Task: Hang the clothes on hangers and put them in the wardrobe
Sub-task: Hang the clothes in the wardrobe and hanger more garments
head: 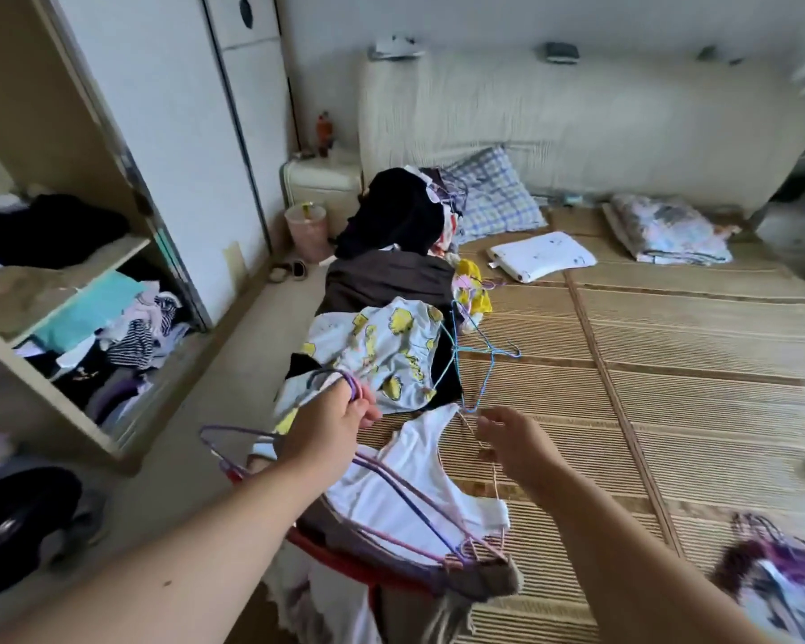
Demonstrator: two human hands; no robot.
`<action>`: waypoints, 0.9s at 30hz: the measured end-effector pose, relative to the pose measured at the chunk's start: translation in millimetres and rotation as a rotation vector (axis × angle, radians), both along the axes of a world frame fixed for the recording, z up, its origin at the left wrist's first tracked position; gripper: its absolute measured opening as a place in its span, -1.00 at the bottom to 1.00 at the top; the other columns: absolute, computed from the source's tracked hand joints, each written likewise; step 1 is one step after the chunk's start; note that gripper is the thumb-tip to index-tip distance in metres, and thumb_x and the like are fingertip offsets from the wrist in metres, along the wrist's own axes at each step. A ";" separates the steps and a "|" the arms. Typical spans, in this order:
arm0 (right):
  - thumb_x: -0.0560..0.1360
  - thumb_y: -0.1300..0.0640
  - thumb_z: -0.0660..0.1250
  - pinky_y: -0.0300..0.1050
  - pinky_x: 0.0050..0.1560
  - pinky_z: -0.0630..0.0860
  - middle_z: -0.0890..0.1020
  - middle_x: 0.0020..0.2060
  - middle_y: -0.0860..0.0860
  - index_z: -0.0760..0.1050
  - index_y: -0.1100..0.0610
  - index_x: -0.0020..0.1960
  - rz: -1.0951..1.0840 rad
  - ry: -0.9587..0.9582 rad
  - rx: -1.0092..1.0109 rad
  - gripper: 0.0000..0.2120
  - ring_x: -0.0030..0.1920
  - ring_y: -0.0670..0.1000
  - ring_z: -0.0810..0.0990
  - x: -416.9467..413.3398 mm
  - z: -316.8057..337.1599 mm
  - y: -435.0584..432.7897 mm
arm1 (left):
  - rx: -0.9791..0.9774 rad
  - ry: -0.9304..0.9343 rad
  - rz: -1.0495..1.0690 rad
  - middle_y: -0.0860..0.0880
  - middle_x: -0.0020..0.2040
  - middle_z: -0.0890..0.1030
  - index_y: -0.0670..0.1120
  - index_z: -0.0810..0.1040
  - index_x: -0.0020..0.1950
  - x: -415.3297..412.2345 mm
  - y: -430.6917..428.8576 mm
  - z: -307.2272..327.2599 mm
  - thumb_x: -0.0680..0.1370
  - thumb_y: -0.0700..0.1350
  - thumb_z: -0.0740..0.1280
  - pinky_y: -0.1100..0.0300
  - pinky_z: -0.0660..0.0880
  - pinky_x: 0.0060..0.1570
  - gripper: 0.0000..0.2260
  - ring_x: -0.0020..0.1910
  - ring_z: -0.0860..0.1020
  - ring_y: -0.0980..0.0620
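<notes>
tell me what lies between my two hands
Head view: the white top on the mat, between the left hand gripping purple hangers and the right hand.

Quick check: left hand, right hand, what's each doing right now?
Left hand: grips the hooks of a bunch of purple and pink wire hangers.
Right hand: fingers loosely curled at a thin beige wire hanger; grip cannot be told.

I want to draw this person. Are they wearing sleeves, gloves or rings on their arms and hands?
No. The left forearm and right forearm are bare, no sleeves in view. The left hand and right hand wear no gloves, and no ring, watch or bracelet shows.
</notes>
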State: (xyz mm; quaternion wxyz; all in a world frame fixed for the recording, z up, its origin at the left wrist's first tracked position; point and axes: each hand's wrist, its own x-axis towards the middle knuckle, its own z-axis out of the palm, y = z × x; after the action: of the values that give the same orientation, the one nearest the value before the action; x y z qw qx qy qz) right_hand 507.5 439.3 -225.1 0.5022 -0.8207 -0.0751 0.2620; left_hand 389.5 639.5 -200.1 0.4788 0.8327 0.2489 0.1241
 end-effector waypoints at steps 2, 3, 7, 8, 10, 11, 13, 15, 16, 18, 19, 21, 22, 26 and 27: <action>0.56 0.09 0.27 -0.12 -0.29 0.53 0.62 -0.22 0.05 0.54 0.10 0.08 -0.063 -0.009 -0.144 -0.84 -0.26 0.06 0.60 18.3 -35.5 -7.1 | -0.023 0.068 -0.031 0.15 -0.30 0.63 0.03 0.46 -0.24 22.0 16.5 -29.8 0.59 -0.25 0.17 -0.07 0.54 0.08 -0.73 -0.14 0.64 0.05; 0.55 0.07 0.28 -0.22 -0.37 0.47 0.62 -0.26 0.02 0.55 0.10 0.09 -0.088 0.001 -0.195 -0.83 -0.30 0.03 0.60 23.1 -52.4 -10.5 | -0.024 0.098 -0.054 0.11 -0.28 0.63 0.02 0.46 -0.23 32.4 22.7 -43.9 0.59 -0.26 0.17 -0.05 0.54 0.07 -0.73 -0.14 0.64 0.03; 0.54 0.10 0.29 -0.25 -0.30 0.40 0.61 -0.19 0.03 0.55 0.16 0.14 -0.130 0.066 -0.339 -0.78 -0.22 0.00 0.58 32.9 -115.5 -23.0 | 0.022 0.211 -0.150 0.13 -0.24 0.62 0.07 0.44 -0.22 71.5 32.0 -96.0 0.61 -0.22 0.17 0.19 0.50 -0.14 -0.74 -0.14 0.63 0.07; 0.54 0.11 0.29 -0.27 -0.28 0.40 0.61 -0.17 0.03 0.55 0.15 0.12 -0.133 0.081 -0.353 -0.80 -0.19 -0.01 0.58 33.9 -129.1 -25.1 | 0.022 0.230 -0.166 0.13 -0.24 0.62 0.07 0.43 -0.22 79.4 30.6 -106.8 0.61 -0.22 0.17 0.15 0.50 -0.10 -0.74 -0.14 0.62 0.07; 0.54 0.14 0.30 -0.34 -0.32 0.36 0.58 -0.20 -0.03 0.52 0.04 0.06 -0.137 0.102 -0.374 -0.89 -0.17 -0.03 0.59 38.6 -156.6 -27.9 | -0.007 0.256 -0.193 0.10 -0.23 0.61 0.03 0.43 -0.22 95.5 26.9 -130.3 0.61 -0.24 0.17 0.10 0.50 -0.04 -0.75 -0.16 0.60 0.08; 0.54 0.15 0.30 -0.30 -0.30 0.35 0.57 -0.19 -0.04 0.49 -0.01 0.04 -0.130 0.102 -0.399 -0.89 -0.12 0.01 0.61 40.5 -168.1 -28.6 | -0.028 0.269 -0.203 0.08 -0.22 0.61 0.01 0.43 -0.21 100.1 24.9 -139.4 0.61 -0.25 0.17 0.11 0.49 -0.04 -0.76 -0.19 0.59 0.11; 0.53 0.12 0.27 -0.25 -0.19 0.33 0.58 -0.11 0.01 0.49 0.04 0.12 -0.132 0.117 -0.459 -0.83 -0.07 0.04 0.57 49.4 -198.1 -29.8 | -0.057 0.300 -0.226 0.06 -0.20 0.61 -0.02 0.44 -0.19 107.9 21.1 -163.6 0.61 -0.24 0.17 0.14 0.48 -0.03 -0.78 -0.21 0.57 0.14; 0.53 0.10 0.25 -0.23 -0.16 0.36 0.61 -0.07 0.03 0.49 0.10 0.19 -0.122 0.145 -0.506 -0.75 -0.09 0.03 0.54 59.4 -228.2 -29.2 | -0.063 0.343 -0.239 0.04 -0.20 0.61 -0.04 0.44 -0.17 110.4 20.9 -189.5 0.61 -0.24 0.17 0.13 0.46 -0.04 -0.80 -0.18 0.58 0.08; 0.54 0.11 0.24 -0.23 -0.18 0.39 0.60 -0.13 -0.01 0.51 0.11 0.14 -0.109 0.152 -0.510 -0.79 -0.13 0.02 0.54 63.8 -240.4 -29.4 | -0.076 0.358 -0.237 0.02 -0.20 0.61 -0.05 0.44 -0.17 110.7 21.0 -199.8 0.61 -0.24 0.17 0.13 0.46 -0.06 -0.81 -0.15 0.60 0.04; 0.55 0.14 0.23 -0.22 -0.08 0.48 0.59 -0.12 -0.05 0.53 0.06 0.06 -0.081 0.152 -0.498 -0.86 -0.06 0.05 0.57 72.1 -267.3 -27.7 | -0.095 0.383 -0.231 0.00 -0.22 0.61 -0.05 0.43 -0.17 112.1 25.0 -220.2 0.61 -0.26 0.17 0.16 0.45 -0.10 -0.80 -0.09 0.61 -0.01; 0.56 0.14 0.24 -0.22 0.00 0.44 0.59 -0.02 -0.03 0.52 0.07 0.14 -0.086 0.146 -0.487 -0.81 0.02 0.05 0.56 75.6 -280.6 -27.6 | -0.099 0.389 -0.232 0.00 -0.22 0.61 -0.04 0.43 -0.17 114.3 27.3 -228.6 0.61 -0.26 0.16 0.16 0.45 -0.10 -0.79 -0.08 0.61 -0.02; 0.55 0.16 0.26 -0.24 -0.10 0.38 0.54 -0.01 -0.01 0.48 0.13 0.25 -0.128 0.136 -0.478 -0.72 -0.04 0.00 0.53 81.5 -300.8 -27.0 | -0.107 0.385 -0.224 0.00 -0.22 0.62 -0.04 0.44 -0.18 119.5 32.5 -238.3 0.61 -0.27 0.16 0.10 0.48 -0.09 -0.78 -0.09 0.62 -0.02; 0.54 0.18 0.26 -0.23 -0.16 0.36 0.53 -0.05 -0.02 0.49 0.13 0.24 -0.148 0.148 -0.463 -0.73 -0.10 -0.02 0.50 83.6 -310.3 -24.6 | -0.108 0.388 -0.227 0.01 -0.23 0.62 -0.03 0.44 -0.18 121.1 34.6 -242.6 0.61 -0.27 0.16 0.06 0.50 -0.08 -0.78 -0.09 0.62 0.00; 0.52 0.18 0.22 -0.17 -0.21 0.44 0.56 -0.16 0.01 0.47 0.11 0.07 -0.187 0.197 -0.507 -0.85 -0.22 -0.01 0.50 91.3 -331.0 -8.5 | -0.125 0.402 -0.248 0.05 -0.27 0.63 -0.01 0.46 -0.17 122.8 35.8 -250.0 0.60 -0.26 0.17 -0.01 0.52 -0.06 -0.78 -0.13 0.63 0.06; 0.52 0.19 0.20 -0.16 -0.13 0.47 0.58 -0.11 0.03 0.47 0.11 0.09 -0.181 0.184 -0.544 -0.83 -0.17 0.02 0.52 91.4 -332.5 -4.8 | -0.134 0.399 -0.247 0.06 -0.28 0.64 -0.01 0.47 -0.17 122.6 35.1 -250.1 0.60 -0.26 0.17 -0.01 0.52 -0.05 -0.78 -0.13 0.63 0.08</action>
State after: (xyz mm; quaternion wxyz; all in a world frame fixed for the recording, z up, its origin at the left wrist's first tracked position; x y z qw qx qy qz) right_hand 598.9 434.5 -557.6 0.2897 -0.9013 0.1172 0.3001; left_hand 512.1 674.6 -450.2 0.4860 0.8312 0.2424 -0.1190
